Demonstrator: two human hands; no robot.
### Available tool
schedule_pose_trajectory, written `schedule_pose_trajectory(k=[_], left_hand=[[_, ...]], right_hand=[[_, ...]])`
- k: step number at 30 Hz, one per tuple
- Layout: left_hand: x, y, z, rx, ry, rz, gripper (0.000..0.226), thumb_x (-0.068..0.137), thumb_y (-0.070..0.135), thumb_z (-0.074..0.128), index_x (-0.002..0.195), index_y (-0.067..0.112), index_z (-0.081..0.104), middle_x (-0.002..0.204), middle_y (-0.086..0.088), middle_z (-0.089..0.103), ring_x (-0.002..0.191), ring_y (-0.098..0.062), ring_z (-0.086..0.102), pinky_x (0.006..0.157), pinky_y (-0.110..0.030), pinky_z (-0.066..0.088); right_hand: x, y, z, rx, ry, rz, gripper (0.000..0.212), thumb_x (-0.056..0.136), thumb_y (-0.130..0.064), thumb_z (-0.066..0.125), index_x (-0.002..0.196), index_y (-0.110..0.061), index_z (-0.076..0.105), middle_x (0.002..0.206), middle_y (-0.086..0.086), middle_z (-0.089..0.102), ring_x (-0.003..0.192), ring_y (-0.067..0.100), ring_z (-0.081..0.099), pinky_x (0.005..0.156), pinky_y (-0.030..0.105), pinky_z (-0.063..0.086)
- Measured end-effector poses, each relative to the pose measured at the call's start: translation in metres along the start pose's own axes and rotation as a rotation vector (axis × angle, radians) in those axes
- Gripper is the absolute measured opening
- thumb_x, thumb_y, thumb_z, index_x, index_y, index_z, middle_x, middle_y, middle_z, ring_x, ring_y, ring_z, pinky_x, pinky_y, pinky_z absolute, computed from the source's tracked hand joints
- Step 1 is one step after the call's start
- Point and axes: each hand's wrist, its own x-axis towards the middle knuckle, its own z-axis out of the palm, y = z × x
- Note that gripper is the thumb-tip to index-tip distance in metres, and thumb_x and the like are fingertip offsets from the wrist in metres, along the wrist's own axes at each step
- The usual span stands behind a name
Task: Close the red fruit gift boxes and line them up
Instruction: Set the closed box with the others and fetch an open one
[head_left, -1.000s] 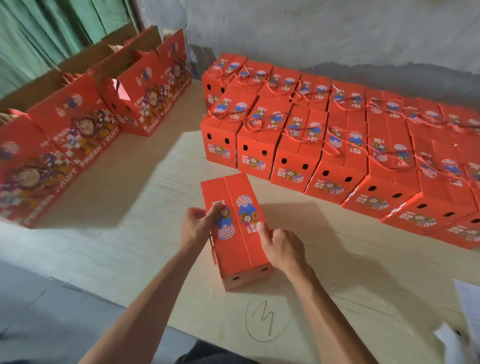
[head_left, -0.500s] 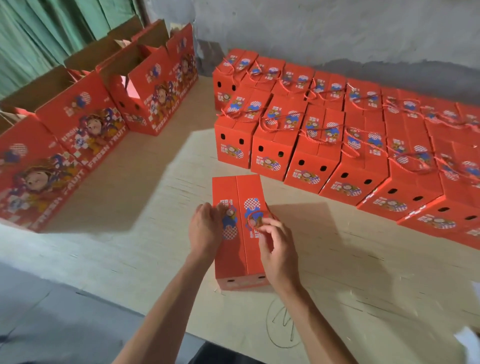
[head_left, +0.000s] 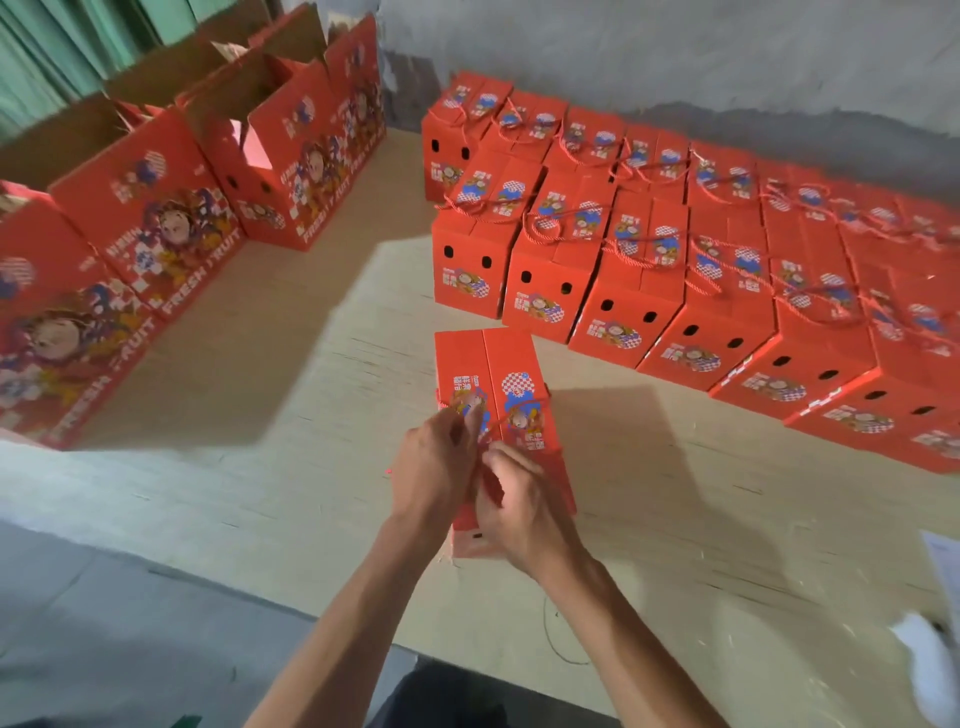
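On plywood table (head_left: 311, 364): block of closed red boxes (head_left: 701, 249) in rows along back wall, cord handles on top. At left, row of open boxes (head_left: 156, 208), flaps up. Mid-table, just before closed rows, single closed box (head_left: 485, 364), standing apart. Over its top, left hand (head_left: 434, 467) and right hand (head_left: 519, 504) close together, fingers curled, pinching red cord (head_left: 519, 408). Exact grip blurred.

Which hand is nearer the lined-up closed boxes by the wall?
Right, slightly. The right hand sits over the near right part of the single box, on the rows' side; the left hand is over its left half. Both are well short of the closed boxes.
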Motion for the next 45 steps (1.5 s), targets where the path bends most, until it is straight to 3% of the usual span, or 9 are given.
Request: schedule_pose_trajectory(k=[6, 10, 12, 16, 21, 25, 30, 35, 45], left_hand=[[-0.022, 0.028, -0.044, -0.101, 0.034, 0.157, 0.046, 0.104, 0.041, 0.055, 0.066, 0.016, 0.051, 0.060, 0.000, 0.053, 0.060, -0.022, 0.050, 0.057, -0.038, 0.040], [-0.045, 0.039, -0.050, -0.104, 0.050, 0.249, 0.033, 0.104, 0.032, 0.058, 0.084, 0.012, 0.073, 0.090, -0.005, 0.067, 0.091, -0.023, 0.061, 0.078, -0.038, 0.049], [-0.054, 0.041, -0.054, -0.116, 0.057, 0.265, 0.026, 0.104, 0.026, 0.059, 0.089, 0.015, 0.078, 0.099, -0.004, 0.069, 0.098, -0.020, 0.062, 0.084, -0.035, 0.050], [-0.068, 0.039, -0.066, -0.112, 0.110, 0.288, 0.020, 0.100, 0.018, 0.062, 0.093, 0.016, 0.081, 0.103, 0.000, 0.069, 0.097, -0.015, 0.062, 0.082, -0.029, 0.049], [-0.058, 0.024, -0.093, -0.288, 0.191, 0.301, 0.027, 0.105, 0.020, 0.053, 0.127, 0.020, 0.070, 0.121, 0.004, 0.063, 0.104, -0.007, 0.064, 0.084, -0.025, 0.054], [-0.039, -0.007, -0.118, -0.279, 0.167, 0.207, 0.035, 0.108, 0.022, 0.044, 0.142, 0.020, 0.052, 0.134, 0.002, 0.058, 0.112, -0.001, 0.055, 0.099, -0.027, 0.047], [-0.015, -0.054, -0.145, -0.033, -0.018, 0.278, 0.054, 0.099, 0.038, 0.059, 0.150, 0.031, 0.044, 0.140, 0.004, 0.053, 0.127, -0.018, 0.047, 0.106, -0.040, 0.041], [0.017, -0.081, -0.183, 0.255, 0.227, 0.368, 0.055, 0.096, 0.043, 0.060, 0.150, 0.035, 0.047, 0.142, 0.006, 0.056, 0.131, -0.019, 0.050, 0.113, -0.035, 0.029], [0.114, -0.115, -0.204, 0.193, 0.193, 0.315, 0.077, 0.096, 0.045, 0.060, 0.161, 0.037, 0.018, 0.163, 0.001, 0.032, 0.151, -0.023, 0.027, 0.122, -0.040, 0.024]], right_hand=[[0.007, -0.036, -0.017, 0.266, -0.171, 0.141, 0.041, 0.097, -0.021, 0.067, 0.138, -0.016, 0.060, 0.134, -0.002, 0.068, 0.126, 0.012, 0.062, 0.102, 0.031, 0.049], [0.010, -0.043, -0.025, 0.361, -0.165, 0.267, 0.023, 0.095, -0.013, 0.068, 0.115, -0.025, 0.069, 0.106, -0.019, 0.073, 0.101, -0.002, 0.065, 0.080, 0.005, 0.045], [0.013, -0.046, -0.024, 0.307, -0.161, 0.327, 0.022, 0.098, -0.010, 0.063, 0.102, -0.032, 0.062, 0.088, -0.023, 0.062, 0.081, -0.005, 0.058, 0.066, 0.003, 0.043], [0.020, -0.066, -0.019, 0.376, -0.017, 0.353, 0.028, 0.104, -0.012, 0.050, 0.087, -0.033, 0.056, 0.085, -0.017, 0.057, 0.071, -0.012, 0.057, 0.063, 0.001, 0.042], [0.048, -0.105, -0.005, 0.391, -0.106, 0.380, 0.025, 0.101, -0.020, 0.052, 0.078, -0.029, 0.051, 0.086, 0.000, 0.060, 0.081, 0.018, 0.056, 0.080, 0.042, 0.052], [0.083, -0.132, 0.013, 0.357, -0.033, 0.397, 0.032, 0.094, -0.021, 0.059, 0.063, -0.015, 0.051, 0.051, -0.006, 0.058, 0.053, 0.010, 0.056, 0.058, 0.031, 0.043], [0.127, -0.173, 0.043, 0.419, 0.090, 0.413, 0.035, 0.093, -0.021, 0.059, 0.078, 0.010, 0.056, 0.062, 0.012, 0.061, 0.060, 0.024, 0.057, 0.064, 0.042, 0.049], [0.160, -0.200, 0.079, 0.452, 0.126, 0.414, 0.027, 0.092, -0.016, 0.055, 0.070, 0.000, 0.055, 0.049, -0.008, 0.056, 0.047, 0.006, 0.050, 0.050, 0.019, 0.040], [0.248, -0.220, 0.126, 0.380, 0.080, 0.300, 0.029, 0.091, -0.026, 0.058, 0.078, 0.000, 0.057, 0.070, 0.010, 0.065, 0.060, 0.017, 0.055, 0.059, 0.037, 0.047]])
